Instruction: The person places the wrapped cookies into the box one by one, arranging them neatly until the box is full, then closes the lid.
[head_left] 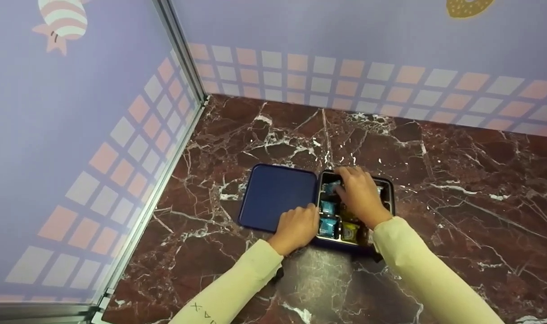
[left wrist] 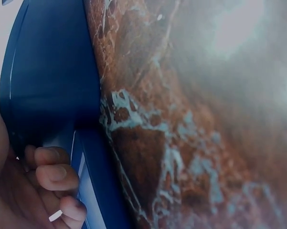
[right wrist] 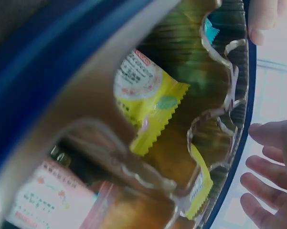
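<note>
A square, dark blue box [head_left: 393, 195] holds wrapped sweets in a gold divided tray. Its blue lid [head_left: 280, 191] lies folded out to the left. My left hand [head_left: 298, 225] grips the box's left side by the lid, fingers curled in the left wrist view. Over the far part of the box is my right hand [head_left: 361, 193], its fingertips around the far-left compartment. In the right wrist view its fingers [right wrist: 262, 176] are apart, with nothing seen between them. Blue sweets [head_left: 328, 227] fill the left column, and a yellow sweet [head_left: 349, 232] sits beside them. A pink-and-white packet [right wrist: 57, 195] lies in another compartment.
The box stands on a dark red marbled surface [head_left: 237, 135] with white veins. A lilac panel [head_left: 345, 27] with pink and white squares rises behind it. Another lilac panel [head_left: 98, 90], with a metal edge strip, stands on the left.
</note>
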Demonstrator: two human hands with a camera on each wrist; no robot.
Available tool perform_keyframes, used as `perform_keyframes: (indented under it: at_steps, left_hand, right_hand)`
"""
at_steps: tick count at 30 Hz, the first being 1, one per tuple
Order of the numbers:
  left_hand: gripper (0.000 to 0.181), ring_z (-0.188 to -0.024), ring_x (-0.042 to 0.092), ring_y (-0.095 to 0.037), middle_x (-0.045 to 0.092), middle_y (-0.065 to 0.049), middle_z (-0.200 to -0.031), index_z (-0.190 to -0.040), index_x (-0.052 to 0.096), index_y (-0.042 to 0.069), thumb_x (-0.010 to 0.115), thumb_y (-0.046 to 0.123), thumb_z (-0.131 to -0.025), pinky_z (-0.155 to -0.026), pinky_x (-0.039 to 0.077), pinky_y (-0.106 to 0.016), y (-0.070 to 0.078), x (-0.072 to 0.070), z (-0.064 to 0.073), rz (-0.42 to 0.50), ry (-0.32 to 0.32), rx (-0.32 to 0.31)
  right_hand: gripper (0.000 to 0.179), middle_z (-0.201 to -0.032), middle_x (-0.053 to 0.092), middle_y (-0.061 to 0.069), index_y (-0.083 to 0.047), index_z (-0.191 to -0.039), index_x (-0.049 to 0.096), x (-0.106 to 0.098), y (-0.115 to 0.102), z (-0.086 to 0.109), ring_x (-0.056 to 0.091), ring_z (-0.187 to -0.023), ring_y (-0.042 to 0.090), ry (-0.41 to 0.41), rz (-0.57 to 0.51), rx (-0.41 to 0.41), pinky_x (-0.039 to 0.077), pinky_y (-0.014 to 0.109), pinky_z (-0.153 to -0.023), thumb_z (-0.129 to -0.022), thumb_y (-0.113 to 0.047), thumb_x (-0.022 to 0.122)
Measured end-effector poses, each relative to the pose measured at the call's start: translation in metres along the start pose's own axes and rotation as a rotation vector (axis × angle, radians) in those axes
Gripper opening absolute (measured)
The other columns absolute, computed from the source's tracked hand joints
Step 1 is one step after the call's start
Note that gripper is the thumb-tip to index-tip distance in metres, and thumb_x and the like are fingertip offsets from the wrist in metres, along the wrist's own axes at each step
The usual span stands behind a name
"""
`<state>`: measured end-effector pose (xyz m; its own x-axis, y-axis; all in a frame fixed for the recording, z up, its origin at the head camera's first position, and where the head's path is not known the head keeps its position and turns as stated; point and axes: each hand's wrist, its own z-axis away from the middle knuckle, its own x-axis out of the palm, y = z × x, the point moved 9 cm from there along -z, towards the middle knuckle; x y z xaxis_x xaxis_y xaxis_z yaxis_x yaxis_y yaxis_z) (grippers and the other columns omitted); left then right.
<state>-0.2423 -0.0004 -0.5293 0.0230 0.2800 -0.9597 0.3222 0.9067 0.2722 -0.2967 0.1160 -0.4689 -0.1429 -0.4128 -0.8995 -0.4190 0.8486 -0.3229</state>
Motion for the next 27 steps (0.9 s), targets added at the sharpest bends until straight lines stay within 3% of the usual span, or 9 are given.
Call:
perform_keyframes:
  at_steps: [10, 16, 23, 25, 27]
  left_hand:
    - [0.039, -0.052, 0.06, -0.028, 0.059, -0.006, -0.059, -0.071, 0.048, 0.014, 0.034, 0.03, -0.104, -0.042, 0.039, -0.038, 0.003, -0.003, -0.003, 0.048, -0.008, 0.021]
    - [0.038, -0.063, 0.064, -0.03, 0.061, -0.007, -0.065, -0.079, 0.052, 0.014, 0.033, 0.033, -0.105, -0.053, 0.047, -0.042, -0.002, -0.005, 0.002, 0.095, 0.023, 0.037]
    - [0.023, -0.081, 0.056, -0.025, 0.059, -0.006, -0.085, -0.094, 0.055, 0.01, 0.037, 0.02, -0.102, -0.072, 0.046, -0.039, -0.006, -0.009, 0.01, 0.119, 0.07, 0.104]
    - [0.016, -0.087, 0.056, -0.025, 0.06, -0.006, -0.093, -0.101, 0.056, 0.009, 0.041, 0.015, -0.097, -0.077, 0.045, -0.039, -0.006, -0.01, 0.01, 0.136, 0.063, 0.125]
    - [0.025, -0.101, 0.057, -0.025, 0.061, -0.007, -0.109, -0.113, 0.055, 0.007, 0.046, 0.012, -0.09, -0.086, 0.045, -0.04, -0.006, -0.009, 0.01, 0.148, 0.031, 0.144]
  right_hand:
    - [0.032, -0.112, 0.066, 0.02, -0.001, -0.109, 0.063, -0.024, 0.033, 0.024, 0.06, -0.101, 0.039, 0.019, 0.019, 0.083, 0.045, 0.053, -0.088, -0.083, -0.018, 0.074]
    - [0.028, -0.112, 0.064, 0.02, 0.0, -0.106, 0.064, -0.033, 0.051, 0.045, 0.06, -0.101, 0.04, 0.068, 0.027, 0.106, 0.045, 0.053, -0.089, -0.085, -0.015, 0.072]
    - [0.031, -0.128, 0.055, 0.023, 0.0, -0.113, 0.062, -0.039, 0.07, 0.068, 0.054, -0.116, 0.044, 0.057, -0.029, 0.218, 0.042, 0.057, -0.097, -0.089, -0.02, 0.068]
    - [0.034, -0.135, 0.051, 0.024, 0.0, -0.117, 0.059, -0.04, 0.076, 0.076, 0.049, -0.123, 0.045, 0.04, -0.078, 0.271, 0.04, 0.058, -0.1, -0.09, -0.019, 0.067]
    - [0.037, -0.14, 0.046, 0.025, 0.0, -0.122, 0.057, -0.04, 0.08, 0.085, 0.046, -0.127, 0.046, 0.029, -0.132, 0.32, 0.038, 0.06, -0.103, -0.091, -0.019, 0.066]
